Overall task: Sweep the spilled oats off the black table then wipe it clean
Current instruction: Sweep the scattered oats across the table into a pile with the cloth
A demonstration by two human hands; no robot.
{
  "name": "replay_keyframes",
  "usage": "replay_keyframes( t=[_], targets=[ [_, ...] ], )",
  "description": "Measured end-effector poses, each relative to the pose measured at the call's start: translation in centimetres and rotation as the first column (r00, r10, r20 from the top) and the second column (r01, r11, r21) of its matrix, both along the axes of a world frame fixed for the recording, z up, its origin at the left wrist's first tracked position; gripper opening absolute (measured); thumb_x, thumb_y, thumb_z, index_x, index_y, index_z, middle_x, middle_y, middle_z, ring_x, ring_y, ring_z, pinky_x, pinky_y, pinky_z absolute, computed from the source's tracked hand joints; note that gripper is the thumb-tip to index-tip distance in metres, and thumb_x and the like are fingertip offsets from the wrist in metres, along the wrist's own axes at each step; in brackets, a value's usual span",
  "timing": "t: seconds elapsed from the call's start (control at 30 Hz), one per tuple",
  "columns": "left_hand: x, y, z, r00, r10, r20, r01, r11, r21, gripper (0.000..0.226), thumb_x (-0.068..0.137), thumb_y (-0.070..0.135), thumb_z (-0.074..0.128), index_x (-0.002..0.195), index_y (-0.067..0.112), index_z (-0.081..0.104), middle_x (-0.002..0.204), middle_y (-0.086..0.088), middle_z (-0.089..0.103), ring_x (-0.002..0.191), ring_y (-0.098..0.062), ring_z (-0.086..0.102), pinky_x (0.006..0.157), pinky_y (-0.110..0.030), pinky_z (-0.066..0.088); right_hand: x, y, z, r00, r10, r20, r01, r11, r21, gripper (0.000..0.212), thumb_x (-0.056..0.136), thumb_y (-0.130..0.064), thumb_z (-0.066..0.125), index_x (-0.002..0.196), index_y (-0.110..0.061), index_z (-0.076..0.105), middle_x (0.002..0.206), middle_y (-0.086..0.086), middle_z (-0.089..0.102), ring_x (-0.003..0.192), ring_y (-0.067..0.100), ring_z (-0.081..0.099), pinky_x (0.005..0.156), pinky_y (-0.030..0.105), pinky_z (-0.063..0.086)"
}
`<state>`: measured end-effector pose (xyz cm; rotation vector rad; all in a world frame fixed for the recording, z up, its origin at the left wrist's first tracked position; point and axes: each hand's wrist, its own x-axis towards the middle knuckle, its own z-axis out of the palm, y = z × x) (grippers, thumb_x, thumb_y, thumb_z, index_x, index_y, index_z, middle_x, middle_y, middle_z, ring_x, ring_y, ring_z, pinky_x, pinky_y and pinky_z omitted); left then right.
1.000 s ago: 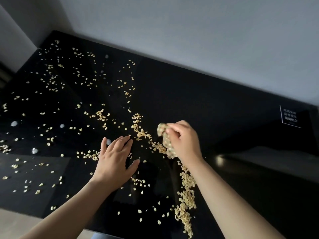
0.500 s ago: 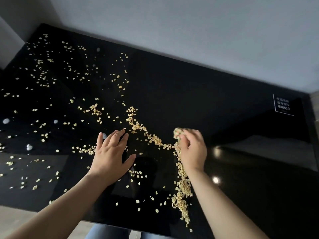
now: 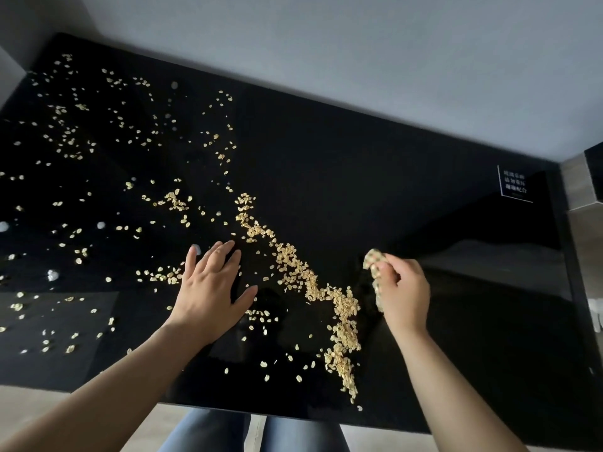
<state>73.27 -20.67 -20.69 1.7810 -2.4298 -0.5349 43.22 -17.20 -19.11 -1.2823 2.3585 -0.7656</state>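
While oats line (image 3: 344, 305) runs diagonal toward near edge, left hand (image 3: 208, 291) flat, fingers spread; right hand (image 3: 404, 288) grips cloth (image 3: 372, 261).

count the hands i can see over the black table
2. The left hand rests spread on the black table, left of the line of oats; the right hand grips a crumpled cloth just right of that line. None seems hidden.

left hand (image 3: 208, 288) palm down, fingers straight and spread, thumb out to the right, right hand (image 3: 403, 288) curled, pinching a cloth (image 3: 371, 257), left forearm (image 3: 130, 380) and right forearm (image 3: 440, 380) bare, reaching forward, hands well apart
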Motion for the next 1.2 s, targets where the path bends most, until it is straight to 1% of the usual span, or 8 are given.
replay_keyframes(
  t=[0.17,0.3,0.5,0.67,0.87,0.97,1.1,1.2],
  targets=[
    [0.8,2.4,0.4,0.998,-0.043,-0.036,0.044,0.998,0.036,0.076,0.082,0.06,0.037,0.133,0.007,0.054,0.143,-0.005,0.047,0.138,-0.023,0.036,0.118,-0.048,0.01,6.5,0.3,-1.4,0.994,0.11,-0.021,-0.109,0.994,0.028,0.022,0.091,-0.016,0.061,0.111,-0.014,0.07,0.11,-0.004,0.063,0.09,0.002,0.053,0.067,-0.003,0.032],
    [1.3,4.3,0.7,0.998,-0.061,-0.036,0.063,0.996,0.06,0.073,0.082,0.058,0.041,0.132,0.007,0.056,0.139,-0.004,0.052,0.135,-0.022,0.04,0.117,-0.043,0.011,8.6,-0.6,0.0,0.946,0.306,0.102,-0.31,0.95,0.022,0.023,0.092,-0.019,0.059,0.113,-0.016,0.069,0.102,-0.01,0.06,0.085,-0.001,0.057,0.074,0.014,0.05],
    [1.0,5.8,0.9,0.999,-0.017,-0.037,0.02,0.998,0.061,0.071,0.081,0.056,0.043,0.132,0.007,0.056,0.14,-0.004,0.051,0.136,-0.021,0.039,0.117,-0.047,0.017,2.2,2.3,2.6,0.976,0.203,-0.082,-0.209,0.975,-0.071,0.021,0.091,-0.016,0.06,0.109,-0.013,0.07,0.098,-0.004,0.06,0.079,0.004,0.055,0.068,0.006,0.036],
    [0.0,7.7,0.8,1.0,0.009,0.008,-0.01,0.997,0.077,0.073,0.081,0.056,0.042,0.134,0.009,0.053,0.142,-0.004,0.049,0.136,-0.022,0.038,0.117,-0.045,0.013,1.0,6.0,0.0,0.998,0.003,-0.067,-0.002,1.0,0.011,0.022,0.091,-0.013,0.061,0.11,-0.01,0.069,0.103,0.003,0.063,0.084,0.016,0.062,0.063,0.009,0.032],
    [-0.1,10.1,0.9,0.994,0.087,0.063,-0.092,0.992,0.083,0.078,0.08,0.059,0.039,0.14,0.011,0.047,0.148,-0.004,0.041,0.14,-0.025,0.033,0.118,-0.047,0.013,6.3,5.2,-1.8,0.987,0.163,0.001,-0.163,0.986,-0.034,0.02,0.089,-0.014,0.063,0.108,-0.015,0.071,0.109,-0.001,0.064,0.091,0.013,0.063,0.068,0.003,0.031],
    [-0.2,11.2,1.1,0.991,0.112,0.075,-0.117,0.99,0.077,0.081,0.079,0.06,0.038,0.142,0.009,0.045,0.149,-0.004,0.04,0.141,-0.025,0.031,0.118,-0.047,0.013,7.0,3.8,-0.8,0.944,0.306,0.121,-0.305,0.952,-0.023,0.024,0.093,-0.019,0.058,0.115,-0.016,0.068,0.108,-0.007,0.06,0.09,0.003,0.057,0.072,0.008,0.043],
    [-0.7,12.1,1.5,0.987,0.148,0.067,-0.153,0.986,0.068,0.083,0.078,0.06,0.037,0.141,0.007,0.045,0.149,-0.005,0.04,0.14,-0.025,0.032,0.118,-0.049,0.014,3.5,5.5,1.6,0.961,0.264,0.086,-0.25,0.957,-0.148,0.023,0.092,-0.015,0.059,0.112,-0.012,0.069,0.101,-0.005,0.06,0.081,-0.001,0.054,0.069,-0.002,0.037],
    [-1.0,12.7,1.3,0.987,0.135,0.081,-0.142,0.986,0.09,0.083,0.078,0.061,0.036,0.14,0.006,0.047,0.149,-0.006,0.04,0.14,-0.027,0.033,0.117,-0.051,0.016,0.3,9.2,2.0,0.984,0.168,0.051,-0.162,0.98,-0.118,0.022,0.091,-0.013,0.06,0.11,-0.009,0.07,0.099,-0.002,0.06,0.078,0.0,0.052,0.07,-0.004,0.035]
  ],
)
